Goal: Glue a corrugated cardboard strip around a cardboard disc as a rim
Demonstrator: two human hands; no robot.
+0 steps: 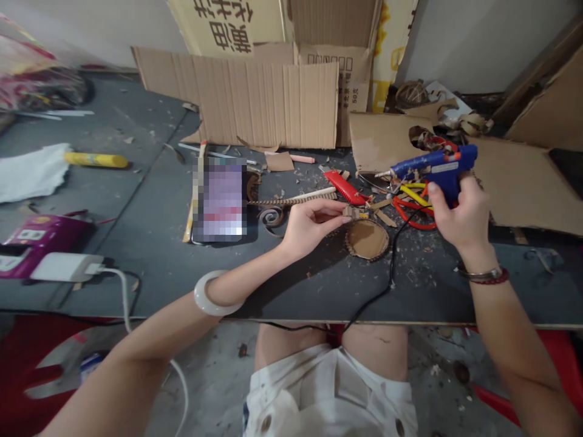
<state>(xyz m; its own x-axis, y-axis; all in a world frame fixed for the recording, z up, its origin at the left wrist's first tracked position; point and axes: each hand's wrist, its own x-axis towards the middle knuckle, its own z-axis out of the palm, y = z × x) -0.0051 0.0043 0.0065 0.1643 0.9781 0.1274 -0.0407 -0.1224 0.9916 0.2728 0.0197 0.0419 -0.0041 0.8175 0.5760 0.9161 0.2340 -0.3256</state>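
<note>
Dark table (pixel 300 291) littered with cardboard crumbs, its near edge above the person's lap. A small cardboard bit (pixel 353 212) sits in the left hand (pixel 314 226), pinched between thumb and fingertips at the far edge of a cardboard disc (pixel 367 238); whether bit and disc touch, I cannot tell. The disc lies flat, with a ridged rim. The right hand (pixel 462 212) is wrapped around the grip of a blue glue gun (pixel 428 165), held up off the table, nozzle pointing left. A black cord (pixel 392 267) runs past the disc's right side to the near edge.

Beyond the disc lies a red cutter (pixel 345 186); red-and-yellow handles (pixel 415 222) lie below the gun. Left of the left hand are a curled scroll (pixel 272 218) and a phone (pixel 221 200), its screen blurred out.

Farther left are a yellow pen (pixel 95 159), a white cloth (pixel 34 173) and a purple power strip (pixel 54 233) with 1 white plug (pixel 66 267). Behind, a corrugated sheet (pixel 268 100) leans upright; 1 more sheet (pixel 523 182) lies flat at right.
</note>
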